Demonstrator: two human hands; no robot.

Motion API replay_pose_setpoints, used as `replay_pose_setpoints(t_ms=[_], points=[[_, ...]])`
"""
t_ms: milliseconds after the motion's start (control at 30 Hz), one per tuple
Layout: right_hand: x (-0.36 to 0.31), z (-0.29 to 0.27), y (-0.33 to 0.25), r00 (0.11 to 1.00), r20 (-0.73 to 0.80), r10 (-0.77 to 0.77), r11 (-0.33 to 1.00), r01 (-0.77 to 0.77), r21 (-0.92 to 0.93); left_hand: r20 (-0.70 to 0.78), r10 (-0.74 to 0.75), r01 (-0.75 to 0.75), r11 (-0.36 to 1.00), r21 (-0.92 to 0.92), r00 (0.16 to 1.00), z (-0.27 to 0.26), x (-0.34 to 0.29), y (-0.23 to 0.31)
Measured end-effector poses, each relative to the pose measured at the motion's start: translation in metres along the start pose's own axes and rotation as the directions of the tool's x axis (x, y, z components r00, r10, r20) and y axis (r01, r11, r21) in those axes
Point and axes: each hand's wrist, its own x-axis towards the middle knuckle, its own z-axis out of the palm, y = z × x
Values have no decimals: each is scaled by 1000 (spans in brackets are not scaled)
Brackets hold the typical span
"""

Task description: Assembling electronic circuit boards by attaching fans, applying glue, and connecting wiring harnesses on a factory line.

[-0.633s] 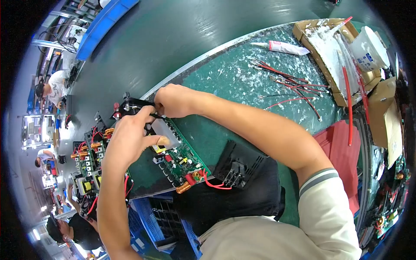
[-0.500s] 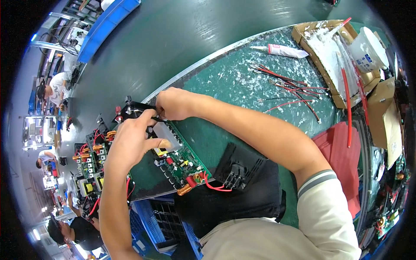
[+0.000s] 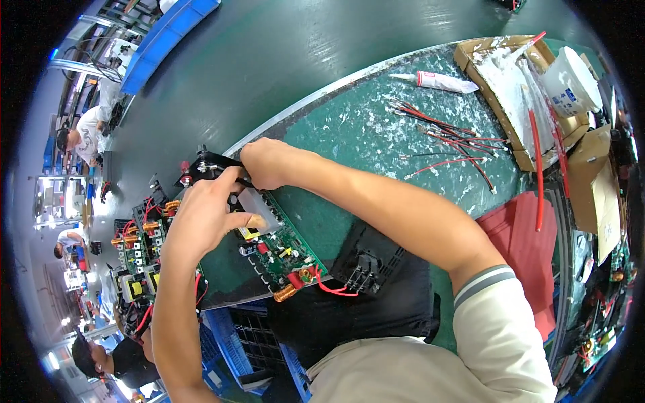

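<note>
A green circuit board (image 3: 295,243) lies on the bench in front of me, crowded with components and carrying a translucent sheet (image 3: 256,207). My left hand (image 3: 201,213) is closed over the board's far part, its thumb across the sheet and its fingers bent by my right hand. A black end panel (image 3: 213,162) with metal and red terminals stands at the board's far end. My right hand (image 3: 265,163) is a fist at that panel's edge; its fingertips are hidden. Red wires (image 3: 332,290) run from the board's near end to a black vented panel (image 3: 371,260).
More circuit boards (image 3: 138,232) stand on the left. Loose red and black wires (image 3: 450,131), a glue tube (image 3: 440,82), and a smeared cardboard tray (image 3: 500,101) with a white bucket (image 3: 570,80) are at the far right. A red cloth (image 3: 523,248) lies nearer. Co-workers sit at left.
The black end panel with the terminals has tilted and shifted slightly left. My right fist has turned a little at its edge; my left hand has stayed almost where it was.
</note>
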Motion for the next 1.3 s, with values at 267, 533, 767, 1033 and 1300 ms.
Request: replay_pose_setpoints(t_ms=[267, 533, 767, 1033, 1300], points=[[-10, 11, 17, 961, -262, -84, 996, 87, -2, 103, -40, 56, 985, -163, 994, -11, -1, -1], [-181, -146, 92, 736, -675, 59, 657, -537, -529, -440, -24, -125, 943, -308, 898, 18, -39, 12], [-143, -103, 67, 671, -740, -54, 962, -164, -220, -471, -203, -410, 279, -868, 859, 36, -24, 38], [-138, -38, -44, 520, -766, -377, 924, 152, -352, -352, -375, -450, -216, -866, 858, 28, -11, 47], [-117, -11, -26, 889, -335, 313, -189, 404, 895, -315, -355, -464, -506, -727, 880, 42, 4, 58]])
